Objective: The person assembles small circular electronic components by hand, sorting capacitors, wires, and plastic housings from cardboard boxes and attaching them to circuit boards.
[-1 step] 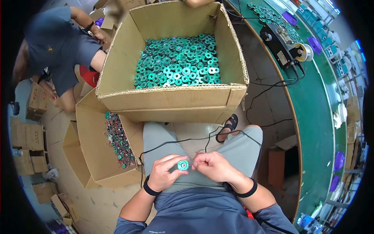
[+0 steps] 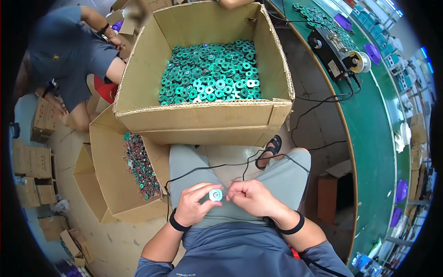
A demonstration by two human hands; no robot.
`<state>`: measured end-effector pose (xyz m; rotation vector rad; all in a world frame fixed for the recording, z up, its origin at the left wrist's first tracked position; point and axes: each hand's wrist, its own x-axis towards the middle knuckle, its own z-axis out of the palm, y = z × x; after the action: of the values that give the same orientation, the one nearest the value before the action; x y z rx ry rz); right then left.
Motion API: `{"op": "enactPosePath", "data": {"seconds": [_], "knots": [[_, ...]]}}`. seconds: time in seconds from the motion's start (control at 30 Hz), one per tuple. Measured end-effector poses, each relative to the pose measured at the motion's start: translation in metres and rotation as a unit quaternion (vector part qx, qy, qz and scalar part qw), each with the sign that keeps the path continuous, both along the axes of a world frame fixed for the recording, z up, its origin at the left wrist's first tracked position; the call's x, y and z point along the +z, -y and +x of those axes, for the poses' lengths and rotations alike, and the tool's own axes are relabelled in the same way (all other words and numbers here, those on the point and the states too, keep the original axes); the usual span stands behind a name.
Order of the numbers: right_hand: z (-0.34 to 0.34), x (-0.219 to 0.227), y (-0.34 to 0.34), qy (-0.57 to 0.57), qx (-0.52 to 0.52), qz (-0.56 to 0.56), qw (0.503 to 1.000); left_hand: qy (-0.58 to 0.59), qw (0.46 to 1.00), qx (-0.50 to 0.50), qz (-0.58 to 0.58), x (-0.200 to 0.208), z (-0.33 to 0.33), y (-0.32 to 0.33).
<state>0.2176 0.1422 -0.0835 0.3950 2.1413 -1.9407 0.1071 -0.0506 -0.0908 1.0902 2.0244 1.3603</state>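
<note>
Over my lap, my left hand (image 2: 194, 203) pinches a small round green circuit board (image 2: 215, 195) between thumb and fingers. The board has a pale, shiny face with a dark round centre. My right hand (image 2: 249, 197) is closed just beside the board's right edge, fingertips pressed together. Whatever those fingertips grip is too small to make out; a thin strand may run between them and the board. Beyond my knees, a large cardboard box (image 2: 198, 117) holds a heap of similar green round boards (image 2: 210, 76).
Lower on the left, an open carton (image 2: 108, 175) contains parts with reddish wires (image 2: 140, 168). A black cable (image 2: 221, 165) crosses my legs. Along the right runs a green workbench (image 2: 369, 138) bearing a black device with a wire spool (image 2: 363, 62). Another person (image 2: 69, 55) sits at the far left.
The round board has tilted slightly in my left hand, and its face now looks paler and brighter. My right hand stays nearly in place. The person at the left has shifted slightly.
</note>
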Motion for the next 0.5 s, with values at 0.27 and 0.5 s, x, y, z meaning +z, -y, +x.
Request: {"op": "enactPosePath", "data": {"seconds": [0.27,0.5], "knots": [[-0.003,0.004,0.001,-0.096,0.067,0.036,0.992,-0.044,0.999,0.012,-0.019,0.003,0.001,-0.002],[0.002,0.008,-0.015,-0.037,0.117,0.013,0.992,-0.036,0.999,0.017,0.010,-0.004,0.005,-0.006]]}}
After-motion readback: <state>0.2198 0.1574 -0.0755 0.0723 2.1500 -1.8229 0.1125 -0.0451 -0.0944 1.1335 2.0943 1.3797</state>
